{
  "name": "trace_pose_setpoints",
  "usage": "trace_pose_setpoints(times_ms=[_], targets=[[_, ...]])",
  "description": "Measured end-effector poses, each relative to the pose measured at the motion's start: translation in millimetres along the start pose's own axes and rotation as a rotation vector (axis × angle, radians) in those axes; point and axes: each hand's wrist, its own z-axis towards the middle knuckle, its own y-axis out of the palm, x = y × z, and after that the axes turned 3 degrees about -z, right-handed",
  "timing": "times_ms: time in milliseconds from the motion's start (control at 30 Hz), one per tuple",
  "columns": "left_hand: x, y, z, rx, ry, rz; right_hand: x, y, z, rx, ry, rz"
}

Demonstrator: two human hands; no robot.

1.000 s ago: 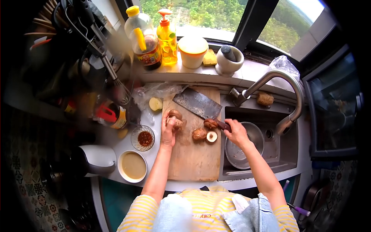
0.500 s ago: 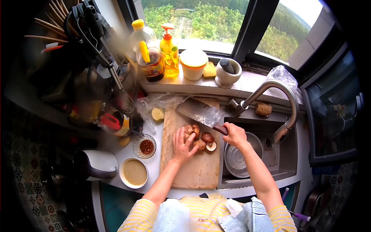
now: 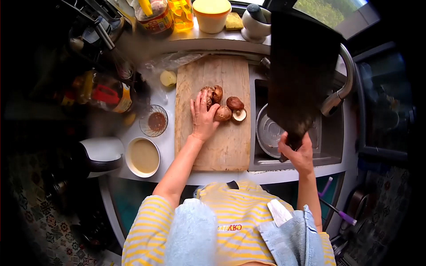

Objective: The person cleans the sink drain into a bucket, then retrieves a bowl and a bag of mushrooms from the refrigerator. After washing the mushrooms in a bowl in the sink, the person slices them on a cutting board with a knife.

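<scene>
My right hand [image 3: 298, 153] is wrapped round the handle of a broad cleaver [image 3: 304, 66], whose dark blade stands raised over the sink side. On the wooden cutting board [image 3: 213, 150] my left hand [image 3: 204, 116] rests with its fingers spread, touching brown mushrooms. One mushroom [image 3: 222, 113] lies by its thumb, and others are partly hidden behind its fingers. Just right of them sit a dark brown mushroom [image 3: 235, 103] and one with its pale underside [image 3: 239, 115] showing.
Left of the board are a bowl of tan liquid [image 3: 143, 157], a glass dish [image 3: 153, 120] and a cut pale vegetable piece [image 3: 168, 78]. The sink [image 3: 330, 142] with a metal basin [image 3: 268, 133] and a curved faucet [image 3: 348, 75] is at the right.
The cleaver has been lifted off the board and raised on the right. My left hand, which held mushrooms above the board, has set them down and lies spread beside them. The view has tilted down.
</scene>
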Motion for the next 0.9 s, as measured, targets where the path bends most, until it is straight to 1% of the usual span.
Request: trace_pose_setpoints(times_ms=[33,67,100,167,300,400,433,500,600,633,767,900], targets=[[4.2,-2.7,-0.1,0.03,0.002,0.007,5.1,-1.5,-6.9,0.042,0.08,0.081],[4.0,-3.9,-2.7,0.044,0.037,-0.05,9.8,-3.6,-12.0,0.082,0.158,0.16],[2.3,-6.4,-8.2,0.058,0.066,-0.107,15.7,-4.0,-16.4,0.118,0.128,0.15],[9.0,-18.6,-22.7,0.062,0.078,-0.185,23.5,-12.9,-25.3,0.106,0.229,0.116],[11.5,-20.8,-66.6,-0.183,-0.108,-0.122,49.4,-31.7,-50.2,0.006,0.396,-0.056],[17.4,-26.9,-84.9,-0.198,-0.18,-0.124,59.4,-33.8,-61.7,-0.116,0.486,-0.146],[19.6,-31.5,-89.1,-0.196,-0.176,-0.16,61.1,-32.5,-64.7,-0.119,0.528,-0.121],[19.1,-43.6,-92.7,-0.183,-0.165,-0.226,66.6,-29.2,-70.0,-0.136,0.546,-0.124],[4.6,-39.8,-93.0,-0.109,-0.03,-0.2,70.5,-23.2,-73.7,-0.163,0.552,-0.096],[5.6,-36.5,-92.4,-0.124,-0.044,-0.226,72.0,-20.5,-74.6,-0.165,0.55,-0.085],[12.6,-7.4,-85.9,-0.144,0.101,-0.21,72.1,-14.6,-77.7,-0.155,0.58,-0.053],[10.0,-1.3,-89.7,-0.104,0.036,-0.234,70.4,-16.9,-81.1,-0.159,0.577,-0.103]])
